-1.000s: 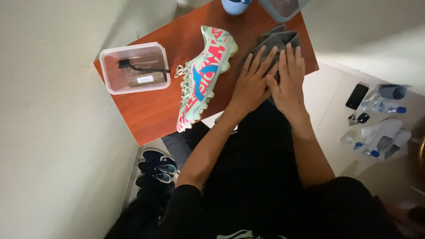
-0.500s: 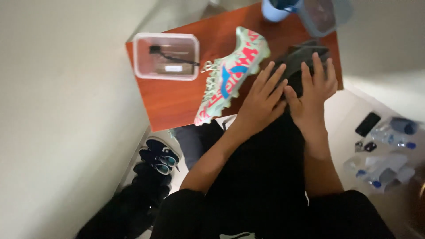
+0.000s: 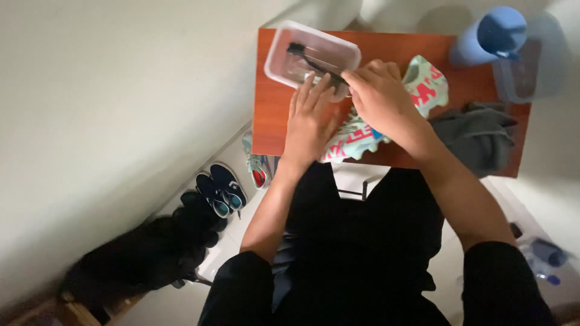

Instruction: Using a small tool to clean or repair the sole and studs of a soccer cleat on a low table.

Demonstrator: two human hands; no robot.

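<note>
A mint-green football shoe (image 3: 428,87) with pink and blue marks lies on the red-brown table (image 3: 272,115). My right hand (image 3: 383,102) lies over the shoe's middle with curled fingers gripping it, the fingertips close to the box. My left hand (image 3: 309,121) rests flat, fingers apart, on the shoe's near end and reaches the rim of a clear plastic box (image 3: 284,60). A black brush (image 3: 305,55) lies in that box. A crumpled grey cloth (image 3: 480,136) lies to the right of the shoe, apart from both hands.
A blue bottle (image 3: 486,33) and a second clear container (image 3: 534,69) stand at the table's far right. On the floor by the wall lie dark blue shoes (image 3: 222,187) and a black bag (image 3: 145,253). Small bottles (image 3: 547,253) lie at the right.
Both hands left the grey cloth and moved left onto the shoe, beside the plastic box. The view has swung right and closer to the table.
</note>
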